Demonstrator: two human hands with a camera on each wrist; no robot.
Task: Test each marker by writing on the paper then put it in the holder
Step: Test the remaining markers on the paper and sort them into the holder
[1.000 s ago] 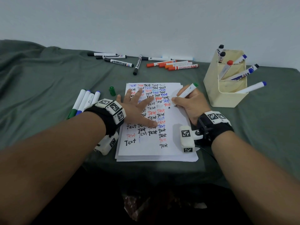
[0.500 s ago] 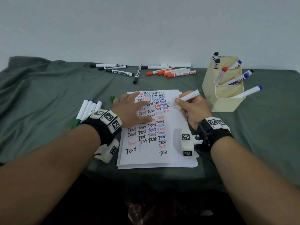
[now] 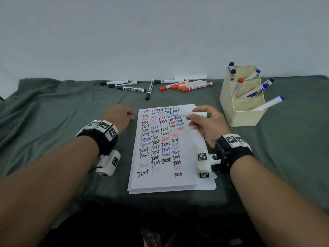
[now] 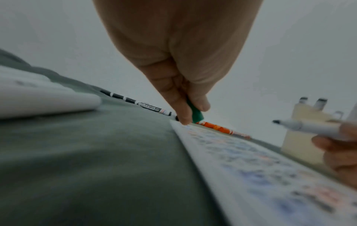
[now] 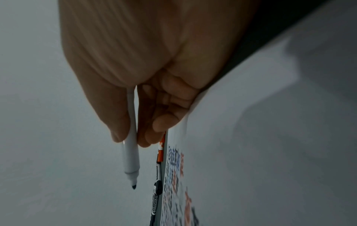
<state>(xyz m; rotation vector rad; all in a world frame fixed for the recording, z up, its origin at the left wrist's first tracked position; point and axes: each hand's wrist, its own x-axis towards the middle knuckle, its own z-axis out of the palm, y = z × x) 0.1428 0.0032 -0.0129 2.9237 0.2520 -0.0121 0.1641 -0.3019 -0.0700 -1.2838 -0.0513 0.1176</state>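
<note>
A grey-green cloth-covered surface (image 3: 53, 122) carries everything. At its middle, toward the near edge, lies a white stack of paper (image 3: 187, 179) covered with rows of the word "Test" in black, red and blue. Near the far right corner stands a cream plastic divided holder (image 3: 238, 113) with black-, red- and blue-capped markers leaning in its compartments. Along the far edge lie a loose row of black-labelled markers (image 3: 131, 89) and a bunch of orange markers (image 3: 188, 87).

The right hand (image 3: 210, 125) hangs over the paper's far right corner; its thumb and curled fingers (image 5: 119, 126) pinch an uncapped white marker with a green end (image 3: 191, 114), which lies almost level, its dark tip pointing left above the written rows and clear of the sheet. The left hand (image 3: 119, 118) sits just off the paper's far left corner, fingers (image 4: 179, 110) closed in a pinch on a small green marker cap (image 4: 196, 113); the cap's lower end seems to touch or nearly touch the cloth, though the blur leaves that unsure.
</note>
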